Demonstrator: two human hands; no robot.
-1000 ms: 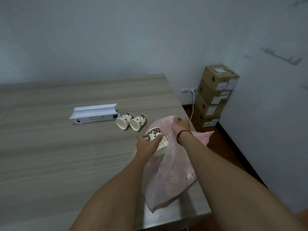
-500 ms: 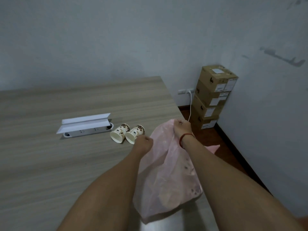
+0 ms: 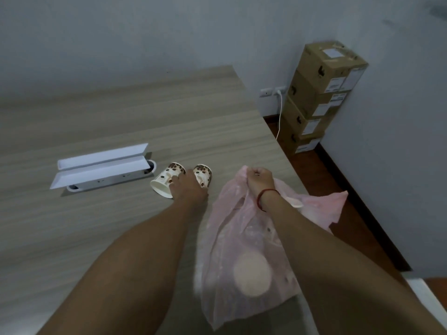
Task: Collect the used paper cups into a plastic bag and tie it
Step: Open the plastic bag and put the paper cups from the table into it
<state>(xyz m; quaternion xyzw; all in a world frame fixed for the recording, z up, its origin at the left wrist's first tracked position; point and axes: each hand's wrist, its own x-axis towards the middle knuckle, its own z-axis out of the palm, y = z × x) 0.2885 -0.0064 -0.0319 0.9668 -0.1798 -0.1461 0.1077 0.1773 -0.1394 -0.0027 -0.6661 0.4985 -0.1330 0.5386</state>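
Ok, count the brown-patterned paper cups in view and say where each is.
3. Two brown-patterned paper cups lie on their sides on the wooden table, left cup and right cup, under the left hand. One shows through the pink plastic bag; more may be hidden inside.

I have only one view, from the head camera, so nothing is shared with another. It looks forward and down from above the near edge of the tabletop (image 3: 121,122), toward its far right corner and the wall behind. It is close: both forearms fill the lower part, and the wide lens bends the edges
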